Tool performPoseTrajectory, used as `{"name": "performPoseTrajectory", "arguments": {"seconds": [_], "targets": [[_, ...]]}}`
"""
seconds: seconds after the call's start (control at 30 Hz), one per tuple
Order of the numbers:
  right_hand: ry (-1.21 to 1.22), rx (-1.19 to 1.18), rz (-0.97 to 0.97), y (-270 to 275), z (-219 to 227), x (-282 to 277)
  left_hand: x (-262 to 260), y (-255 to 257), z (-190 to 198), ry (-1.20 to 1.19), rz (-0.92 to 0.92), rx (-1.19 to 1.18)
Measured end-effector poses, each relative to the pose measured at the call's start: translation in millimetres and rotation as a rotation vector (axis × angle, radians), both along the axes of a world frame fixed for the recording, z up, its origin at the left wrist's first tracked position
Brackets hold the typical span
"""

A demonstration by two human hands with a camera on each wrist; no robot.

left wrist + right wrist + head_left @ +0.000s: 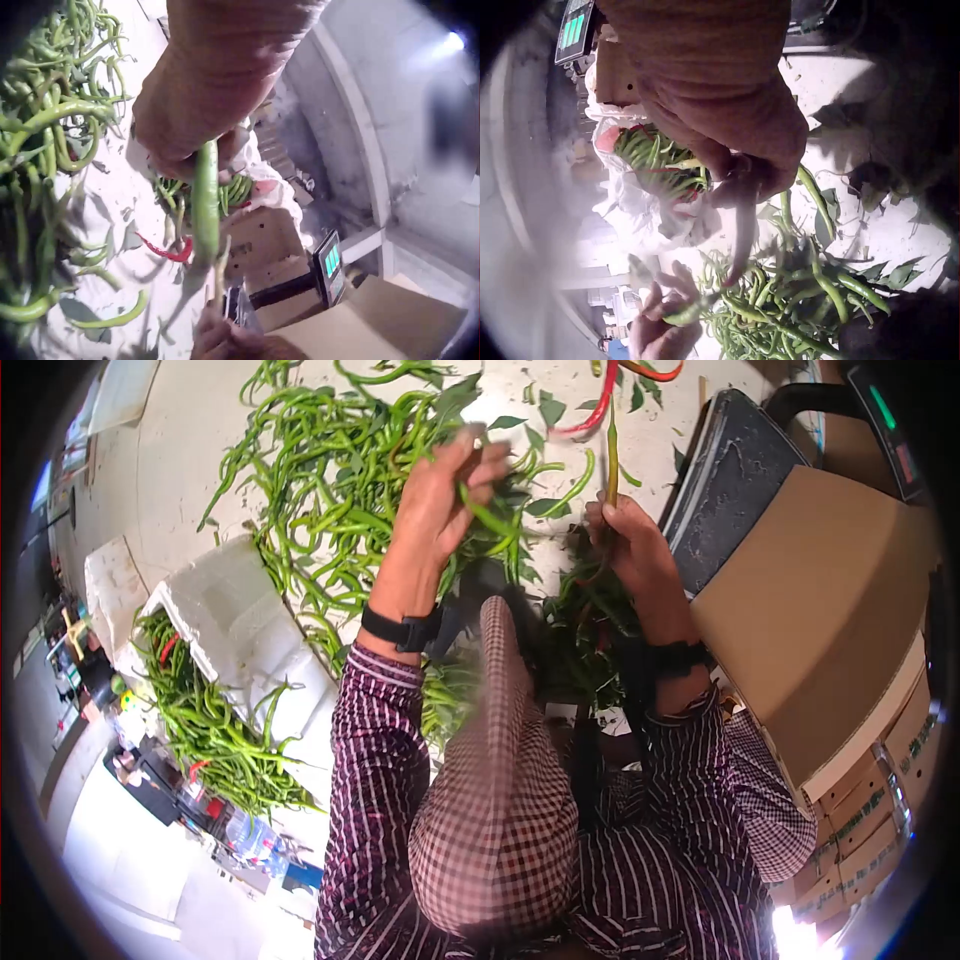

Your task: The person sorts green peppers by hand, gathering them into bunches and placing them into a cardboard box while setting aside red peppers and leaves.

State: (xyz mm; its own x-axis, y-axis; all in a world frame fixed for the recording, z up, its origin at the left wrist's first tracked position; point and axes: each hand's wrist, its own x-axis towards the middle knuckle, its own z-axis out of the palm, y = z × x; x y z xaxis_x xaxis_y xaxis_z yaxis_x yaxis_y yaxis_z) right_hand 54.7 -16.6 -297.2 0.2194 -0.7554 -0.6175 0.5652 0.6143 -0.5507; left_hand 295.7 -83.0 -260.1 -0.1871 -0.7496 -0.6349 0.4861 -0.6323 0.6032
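The left hand [432, 500], slightly blurred over the pepper heap [330, 490], holds a green pepper [490, 518]; the left wrist view shows this pepper [205, 206] hanging from the hand [210, 90]. To its right, the right hand [640, 545] pinches a long brownish-green pepper [612, 455] between thumb and fingers. Seen from the right wrist, a dark reddish pepper [742, 232] extends from under the right hand [735, 142], whose fingertips are partly shadowed. Lower in that view is the left hand [667, 326] with its green pepper [690, 311].
Red peppers [605, 405] lie beyond the right hand. A white foam box [235, 610] and more peppers [200, 730] are at the left. On the right stand a dark scale platform [735, 485], its lit display [885, 420] and a cardboard box [820, 620]. Dark-shadowed peppers [590, 620] lie nearer the body.
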Motion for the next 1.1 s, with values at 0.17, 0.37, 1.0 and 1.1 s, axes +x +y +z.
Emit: {"name": "performPoseTrajectory", "arguments": {"seconds": [0.17,0.37,1.0,1.1], "targets": [[-0.022,-0.002,0.034,1.8,4.1,-1.8,5.8,39.6,-40.6,0.296,0.034,0.146],[-0.2,0.014,0.002,4.7,5.5,14.5,-6.0,59.0,-37.5,0.427,0.117,0.184],[0.734,-0.368,0.821,24.7,37.9,48.8,-37.1,92.9,-33.2,0.42,0.386,0.26],[0.589,-0.259,0.815,61.7,36.2,50.3,-31.9,99.9,-19.2,0.224,0.205,0.254]]}}
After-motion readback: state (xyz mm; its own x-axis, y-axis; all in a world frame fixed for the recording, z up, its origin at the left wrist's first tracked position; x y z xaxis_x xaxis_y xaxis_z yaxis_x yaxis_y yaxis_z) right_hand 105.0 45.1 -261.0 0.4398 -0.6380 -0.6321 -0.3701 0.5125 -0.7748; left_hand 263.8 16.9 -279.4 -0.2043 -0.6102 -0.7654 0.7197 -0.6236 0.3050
